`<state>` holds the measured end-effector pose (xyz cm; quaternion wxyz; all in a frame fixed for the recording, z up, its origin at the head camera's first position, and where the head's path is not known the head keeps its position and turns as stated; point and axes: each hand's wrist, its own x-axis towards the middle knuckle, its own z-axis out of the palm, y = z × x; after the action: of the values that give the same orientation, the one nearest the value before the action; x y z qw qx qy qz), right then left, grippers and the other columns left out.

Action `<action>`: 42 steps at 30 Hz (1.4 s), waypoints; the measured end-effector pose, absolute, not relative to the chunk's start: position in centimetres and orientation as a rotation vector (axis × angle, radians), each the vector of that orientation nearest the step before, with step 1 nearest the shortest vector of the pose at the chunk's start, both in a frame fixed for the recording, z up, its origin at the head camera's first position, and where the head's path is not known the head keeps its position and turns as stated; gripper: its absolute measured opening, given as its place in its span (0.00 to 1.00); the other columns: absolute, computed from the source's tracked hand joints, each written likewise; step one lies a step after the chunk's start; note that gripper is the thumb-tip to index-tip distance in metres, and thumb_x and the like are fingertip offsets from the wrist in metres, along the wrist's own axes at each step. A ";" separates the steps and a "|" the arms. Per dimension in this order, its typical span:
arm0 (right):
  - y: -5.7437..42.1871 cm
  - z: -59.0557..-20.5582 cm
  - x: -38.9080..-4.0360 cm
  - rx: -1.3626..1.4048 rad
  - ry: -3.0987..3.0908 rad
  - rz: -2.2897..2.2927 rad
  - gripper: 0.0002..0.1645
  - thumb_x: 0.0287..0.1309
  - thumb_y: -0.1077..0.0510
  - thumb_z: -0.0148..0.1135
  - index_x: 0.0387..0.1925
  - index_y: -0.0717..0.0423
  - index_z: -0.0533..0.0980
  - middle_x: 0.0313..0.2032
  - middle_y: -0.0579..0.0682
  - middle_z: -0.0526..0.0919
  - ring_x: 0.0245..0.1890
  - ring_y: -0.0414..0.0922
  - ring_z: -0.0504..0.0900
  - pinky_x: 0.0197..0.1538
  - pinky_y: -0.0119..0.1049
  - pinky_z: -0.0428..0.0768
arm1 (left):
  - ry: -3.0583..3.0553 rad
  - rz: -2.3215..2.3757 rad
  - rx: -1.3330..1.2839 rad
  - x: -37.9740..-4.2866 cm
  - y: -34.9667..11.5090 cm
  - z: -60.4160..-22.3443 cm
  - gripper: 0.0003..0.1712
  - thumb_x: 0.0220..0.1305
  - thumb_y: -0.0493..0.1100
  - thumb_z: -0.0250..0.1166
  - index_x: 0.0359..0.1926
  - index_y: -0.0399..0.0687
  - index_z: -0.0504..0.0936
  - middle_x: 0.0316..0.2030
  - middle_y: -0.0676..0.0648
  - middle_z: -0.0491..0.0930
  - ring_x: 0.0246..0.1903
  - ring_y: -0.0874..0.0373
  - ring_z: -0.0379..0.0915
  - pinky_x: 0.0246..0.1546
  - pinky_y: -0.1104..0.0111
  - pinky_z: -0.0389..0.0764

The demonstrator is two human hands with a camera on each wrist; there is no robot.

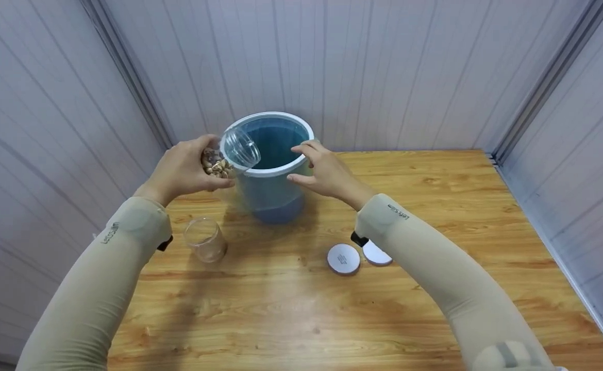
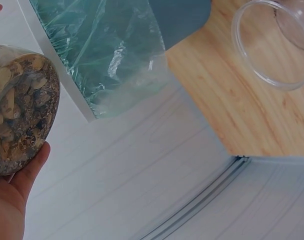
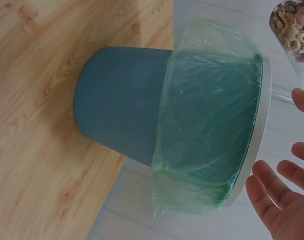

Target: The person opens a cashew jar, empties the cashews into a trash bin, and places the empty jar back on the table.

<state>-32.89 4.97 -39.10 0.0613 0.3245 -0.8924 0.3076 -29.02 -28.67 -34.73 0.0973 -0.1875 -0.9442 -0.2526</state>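
My left hand grips a clear jar that is tipped on its side, its mouth over the left rim of a blue bin. Brown and tan dried pieces lie toward the jar's base; their kind is unclear. A translucent green liner bag folds over the bin's white rim. At the bin's right rim, my right hand holds nothing, its fingers spread and slightly bent. The same hand shows palm and fingers beside the rim in the right wrist view.
A second clear jar stands on the wooden table, in front of the bin and to the left. Two round white lids lie on the right, one partly covered by my right sleeve. Panelled walls rise behind and on both sides.
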 end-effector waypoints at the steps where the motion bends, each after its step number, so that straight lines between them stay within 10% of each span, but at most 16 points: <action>1: 4.8 -39.0 -32.9 0.984 -2.696 0.936 0.38 0.71 0.47 0.73 0.74 0.59 0.73 0.70 0.58 0.76 0.53 0.56 0.85 0.60 0.46 0.87 | -2.795 -0.741 -0.557 -29.1 -28.6 -34.6 0.50 0.49 0.55 0.88 0.70 0.44 0.77 0.53 0.42 0.87 0.47 0.47 0.82 0.53 0.50 0.84; 32: 1.9 -40.8 -33.7 0.919 -2.729 1.087 0.34 0.74 0.46 0.70 0.72 0.62 0.76 0.69 0.59 0.81 0.69 0.55 0.81 0.74 0.48 0.79 | -2.832 -0.697 -0.504 -30.5 -28.8 -34.4 0.54 0.50 0.56 0.87 0.73 0.41 0.74 0.57 0.37 0.86 0.52 0.42 0.82 0.59 0.44 0.82; 42: 1.4 -41.3 -33.4 0.875 -2.758 1.136 0.20 0.78 0.49 0.65 0.59 0.60 0.84 0.57 0.57 0.85 0.58 0.51 0.84 0.66 0.44 0.84 | -2.860 -0.679 -0.488 -30.6 -28.7 -34.3 0.53 0.51 0.55 0.87 0.73 0.41 0.74 0.56 0.38 0.86 0.52 0.42 0.82 0.60 0.44 0.82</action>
<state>-33.43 1.44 -41.34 0.0165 0.2816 -0.8871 0.3653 -30.62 -28.74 -34.28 0.0808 -0.1632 -0.9567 -0.2273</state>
